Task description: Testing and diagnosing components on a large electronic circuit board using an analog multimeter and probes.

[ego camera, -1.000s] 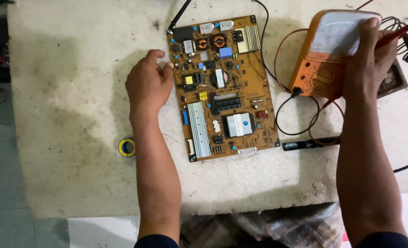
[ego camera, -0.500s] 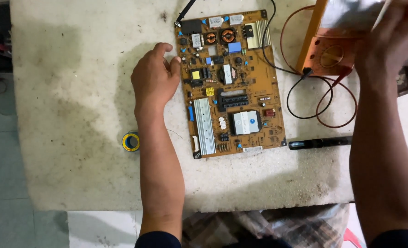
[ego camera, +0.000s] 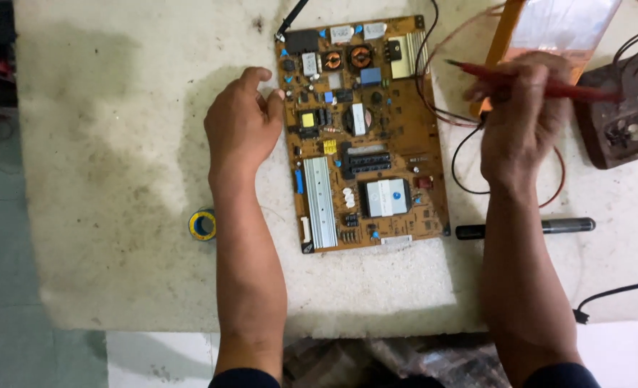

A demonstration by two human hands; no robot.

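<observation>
A brown circuit board (ego camera: 365, 136) with coils, heat sinks and several small parts lies flat on a stained white worktable (ego camera: 117, 144). My left hand (ego camera: 243, 126) rests on the table against the board's left edge, fingers loosely curled, holding nothing. My right hand (ego camera: 524, 118) hovers to the right of the board, closed on a red test probe (ego camera: 585, 91) that points left toward the board. Behind that hand stands an orange multimeter (ego camera: 556, 32), its red and black leads (ego camera: 462, 154) looping beside the board.
A black marker-like pen (ego camera: 527, 228) lies right of the board. A small yellow-and-blue tape roll (ego camera: 202, 224) sits near my left forearm. A dark brown soldering stand with a coil (ego camera: 621, 122) is at the right edge. A black cable (ego camera: 613, 293) trails at lower right.
My right hand left the multimeter, came down and now grips the red probe. The multimeter sits farther up in view. My left hand stays at the board's edge.
</observation>
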